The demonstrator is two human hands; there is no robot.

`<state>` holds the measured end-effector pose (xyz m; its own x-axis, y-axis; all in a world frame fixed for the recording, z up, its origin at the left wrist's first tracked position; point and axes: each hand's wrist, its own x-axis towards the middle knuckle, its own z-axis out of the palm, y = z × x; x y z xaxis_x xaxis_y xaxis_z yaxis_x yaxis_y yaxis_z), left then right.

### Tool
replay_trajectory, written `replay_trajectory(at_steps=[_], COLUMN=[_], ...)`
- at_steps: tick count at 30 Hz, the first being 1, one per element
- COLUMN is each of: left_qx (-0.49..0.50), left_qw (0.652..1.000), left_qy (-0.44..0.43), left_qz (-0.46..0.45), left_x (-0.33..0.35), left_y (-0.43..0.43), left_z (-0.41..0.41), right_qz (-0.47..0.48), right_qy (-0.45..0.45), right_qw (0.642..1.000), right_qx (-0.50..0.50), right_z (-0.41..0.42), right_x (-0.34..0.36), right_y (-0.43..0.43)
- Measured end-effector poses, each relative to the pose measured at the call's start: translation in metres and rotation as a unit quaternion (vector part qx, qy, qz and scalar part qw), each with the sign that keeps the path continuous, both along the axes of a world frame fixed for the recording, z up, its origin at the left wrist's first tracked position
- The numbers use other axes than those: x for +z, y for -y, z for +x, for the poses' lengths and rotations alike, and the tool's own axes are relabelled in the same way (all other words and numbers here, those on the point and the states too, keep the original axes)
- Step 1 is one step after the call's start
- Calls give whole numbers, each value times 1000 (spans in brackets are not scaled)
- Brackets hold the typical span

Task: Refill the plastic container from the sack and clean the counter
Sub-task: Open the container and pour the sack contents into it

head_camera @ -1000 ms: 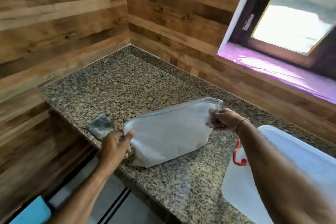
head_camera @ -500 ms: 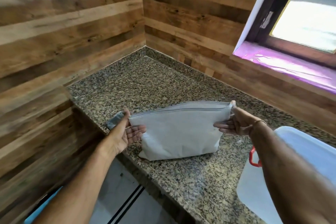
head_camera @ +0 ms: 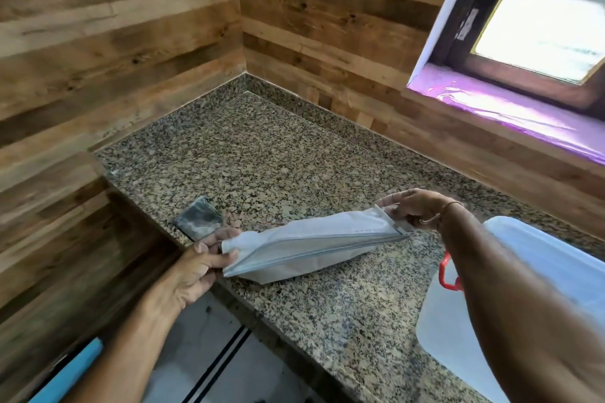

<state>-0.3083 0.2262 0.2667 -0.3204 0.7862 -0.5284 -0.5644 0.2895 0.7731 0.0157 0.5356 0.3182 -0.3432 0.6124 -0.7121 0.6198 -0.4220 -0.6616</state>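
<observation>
head | one sack [head_camera: 314,247] | both hands' fingers clamped on its ends | one container [head_camera: 537,275]

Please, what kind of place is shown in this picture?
Probably a home kitchen corner. A speckled granite counter meets wood-look walls below a window, and a person's hands hold a white sack beside a plastic container.

Sack [head_camera: 314,244] matt white plastic; counter [head_camera: 278,154] polished speckled granite; container [head_camera: 530,271] translucent plastic; walls [head_camera: 114,26] wood-grain.
</observation>
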Motion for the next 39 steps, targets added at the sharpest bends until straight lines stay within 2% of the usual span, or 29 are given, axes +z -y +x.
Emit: replay_trajectory(at_steps=[3, 8, 11, 13, 16, 20, 23, 27, 31, 39], left_qx=[-2, 43, 24, -18, -57, -161, -216, -253, -243, -241], left_qw=[1000, 996, 997, 994, 990, 983, 969, 958, 958, 948], left_qy=[-5, -11, 29, 90, 127, 44, 28, 50, 74, 143], left_qz=[21, 83, 68, 60, 16, -79, -117, -127, -130, -148], left_x=[-1, -1, -8, -9, -7, 2, -4, -21, -37, -56], left_y=[-1, -28, -26, -19, -23, -50, -57, -60, -69, -78], left_z=[-5, -21, -16, -17, -25, -34, -39, -37, -36, -36], right_qz=[30, 120, 138, 128, 67, 11, -41, -92, -113, -112], right_qy=[-10, -61, -60, -35, -12, 62, 101, 129, 162, 125], right_qw=[1000, 980, 975, 983, 994, 997, 994, 986, 976, 984], right_qx=[-5, -146, -165, -129, -80, -54, -4, 46, 90, 57], right_z=[2, -17, -29, -28, -18, -19, -36, -48, -53, -52], right_x=[1, -12, -21, -14, -8, -1, 2, -6, -26, -91], right_y=[0, 15, 26, 26, 14, 7, 0, -9, -8, 10])
